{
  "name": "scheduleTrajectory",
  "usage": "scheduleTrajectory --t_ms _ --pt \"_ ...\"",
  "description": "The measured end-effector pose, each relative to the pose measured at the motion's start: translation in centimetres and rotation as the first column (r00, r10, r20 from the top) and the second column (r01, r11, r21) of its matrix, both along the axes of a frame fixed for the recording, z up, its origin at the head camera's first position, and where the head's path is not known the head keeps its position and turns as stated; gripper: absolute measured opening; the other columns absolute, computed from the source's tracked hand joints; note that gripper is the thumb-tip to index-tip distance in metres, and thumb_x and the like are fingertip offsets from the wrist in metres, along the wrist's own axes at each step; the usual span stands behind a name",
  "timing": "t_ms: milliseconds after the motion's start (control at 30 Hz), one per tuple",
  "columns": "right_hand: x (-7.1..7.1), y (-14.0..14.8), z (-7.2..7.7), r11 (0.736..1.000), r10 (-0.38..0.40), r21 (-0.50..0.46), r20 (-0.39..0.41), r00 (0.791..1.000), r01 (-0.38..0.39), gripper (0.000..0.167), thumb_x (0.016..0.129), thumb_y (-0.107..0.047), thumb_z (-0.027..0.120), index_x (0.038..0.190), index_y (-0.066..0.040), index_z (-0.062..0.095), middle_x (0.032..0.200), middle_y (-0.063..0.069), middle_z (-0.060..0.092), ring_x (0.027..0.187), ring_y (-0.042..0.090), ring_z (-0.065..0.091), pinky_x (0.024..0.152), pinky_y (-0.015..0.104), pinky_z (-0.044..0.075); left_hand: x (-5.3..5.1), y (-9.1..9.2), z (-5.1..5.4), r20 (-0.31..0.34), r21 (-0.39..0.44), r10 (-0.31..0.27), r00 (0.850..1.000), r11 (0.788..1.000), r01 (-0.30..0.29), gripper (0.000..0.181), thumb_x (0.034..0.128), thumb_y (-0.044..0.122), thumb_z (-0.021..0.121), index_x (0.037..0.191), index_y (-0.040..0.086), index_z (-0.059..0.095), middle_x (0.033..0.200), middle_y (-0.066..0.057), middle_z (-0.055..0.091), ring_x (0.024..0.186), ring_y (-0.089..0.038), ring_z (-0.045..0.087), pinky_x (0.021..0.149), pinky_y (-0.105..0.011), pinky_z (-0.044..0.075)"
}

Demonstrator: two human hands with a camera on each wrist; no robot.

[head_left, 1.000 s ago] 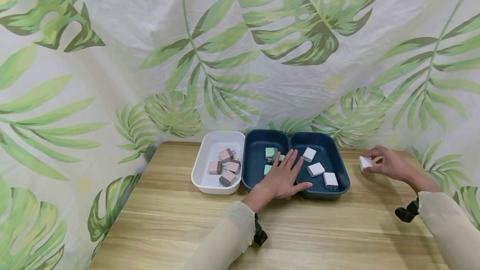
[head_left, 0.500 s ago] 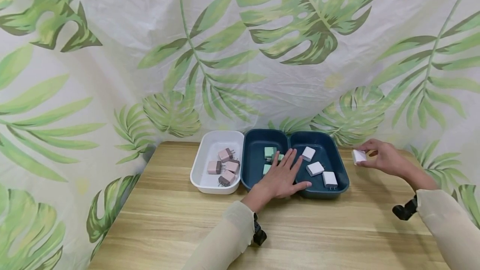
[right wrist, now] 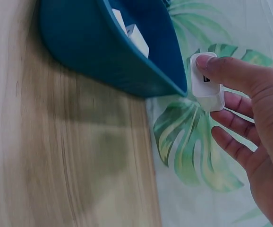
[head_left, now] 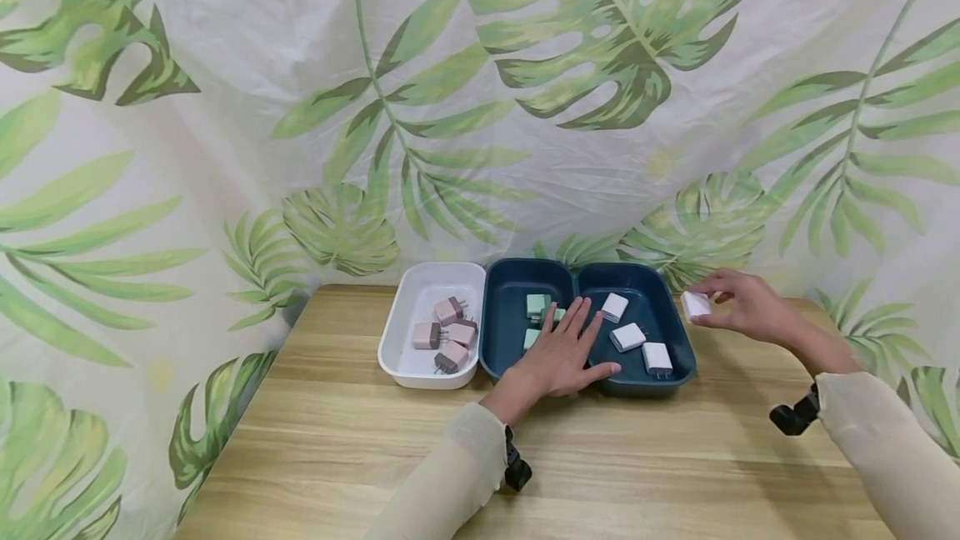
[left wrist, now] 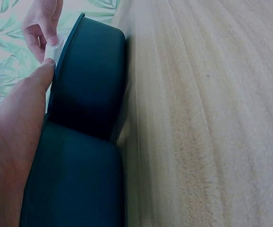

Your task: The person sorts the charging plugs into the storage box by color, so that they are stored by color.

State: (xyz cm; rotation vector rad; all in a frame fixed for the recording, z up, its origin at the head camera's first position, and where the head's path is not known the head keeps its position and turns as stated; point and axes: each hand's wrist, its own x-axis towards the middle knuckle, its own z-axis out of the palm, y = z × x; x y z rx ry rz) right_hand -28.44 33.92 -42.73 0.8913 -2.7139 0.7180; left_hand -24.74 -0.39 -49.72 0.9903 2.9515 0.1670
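Observation:
My right hand [head_left: 753,311] pinches a white charger plug [head_left: 697,306] between thumb and fingers. The plug is off the table, close to the right rim of the right dark blue tray [head_left: 626,277]; its port face shows in the right wrist view. Inside that tray lie several white charger plugs [head_left: 627,337]. My left hand [head_left: 558,361] rests with straight, spread fingers across the place where the two blue trays meet. Green charger plugs [head_left: 537,305] sit in the left blue tray [head_left: 504,294], partly covered by my left fingers.
A white tray [head_left: 408,298] with several pink-and-brown charger plugs [head_left: 427,335] stands against the left blue tray. All the trays sit near the back edge of the wooden table [head_left: 600,457]. A leaf-patterned cloth [head_left: 450,190] hangs right behind.
My right hand has lifted the white charger plug from the table and carried it left to near the right blue tray. The left hand stays in place.

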Motion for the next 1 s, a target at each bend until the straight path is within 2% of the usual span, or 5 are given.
scheduleTrajectory --t_ms 267,600,1000 --pt "-0.6 -1.4 0.2 0.999 0.042 0.022 -0.026 0.999 -0.041 0.043 0.079 -0.016 0.096 0.116 -0.002 0.081 0.104 0.006 0.073 0.088 0.024 0.071 0.075 0.047 0.064 -0.1 0.1 0.0 -0.008 -0.006 -0.003 1.0 1.0 0.003 0.092 0.1041 0.077 0.028 0.172 0.016 0.014 0.179 -0.007 -0.004 0.165 -0.022 -0.005 0.132 -0.057 0.001" --pt "-1.5 -2.9 0.2 0.999 0.005 0.031 0.086 0.996 -0.008 0.047 0.082 -0.025 0.094 0.12 -0.001 0.08 0.109 0.013 0.071 0.091 0.026 0.071 0.08 0.051 0.063 0.0 0.3 0.1 0.001 -0.007 0.005 1.0 1.0 -0.005 0.093 0.1036 0.078 0.029 0.172 0.016 0.015 0.179 -0.007 -0.004 0.165 -0.021 -0.007 0.132 -0.053 -0.002" --pt "-2.6 -4.3 -0.4 0.999 0.014 0.036 0.109 0.994 -0.018 0.045 0.085 -0.022 0.091 0.121 0.003 0.078 0.11 0.018 0.072 0.093 0.033 0.071 0.08 0.051 0.064 -0.3 0.3 0.3 -0.022 -0.069 0.006 1.0 0.998 -0.007 0.094 0.1032 0.079 0.025 0.172 0.016 0.015 0.179 -0.01 0.004 0.165 -0.021 -0.004 0.133 -0.047 0.001"
